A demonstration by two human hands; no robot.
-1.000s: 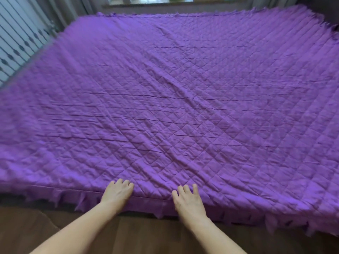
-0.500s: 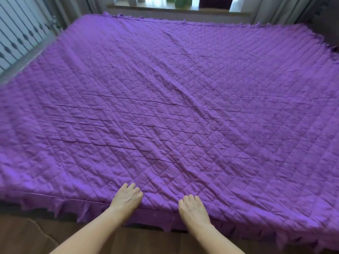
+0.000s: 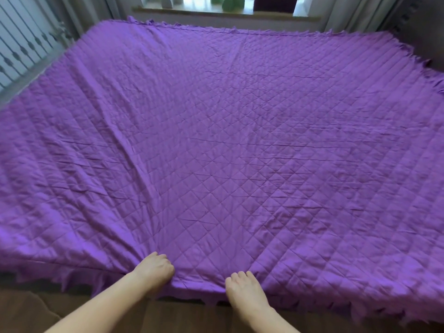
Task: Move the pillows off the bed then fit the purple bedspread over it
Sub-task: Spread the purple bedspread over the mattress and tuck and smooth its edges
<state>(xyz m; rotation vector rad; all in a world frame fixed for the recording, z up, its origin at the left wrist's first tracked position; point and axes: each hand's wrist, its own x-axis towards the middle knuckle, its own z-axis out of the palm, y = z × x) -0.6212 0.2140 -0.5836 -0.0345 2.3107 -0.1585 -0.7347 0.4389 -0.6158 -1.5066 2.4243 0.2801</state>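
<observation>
The quilted purple bedspread (image 3: 228, 140) lies spread over the whole bed, its frilled edge hanging over the near side. My left hand (image 3: 153, 267) grips the fabric at the near edge with fingers curled, and creases fan out from it. My right hand (image 3: 242, 287) grips the near edge a little to the right, fingers curled into the cloth. No pillows are in view.
A windowsill (image 3: 225, 14) with green and pale objects runs behind the bed's far edge. Curtains (image 3: 348, 10) hang at the far right. A white panel with dark ornaments (image 3: 21, 49) stands at the left. Brown wooden floor (image 3: 182, 316) lies below my arms.
Both hands went from lying flat on the near edge to curling into the fabric, bunching it and drawing creases toward me. The view has tilted up, showing the windowsill.
</observation>
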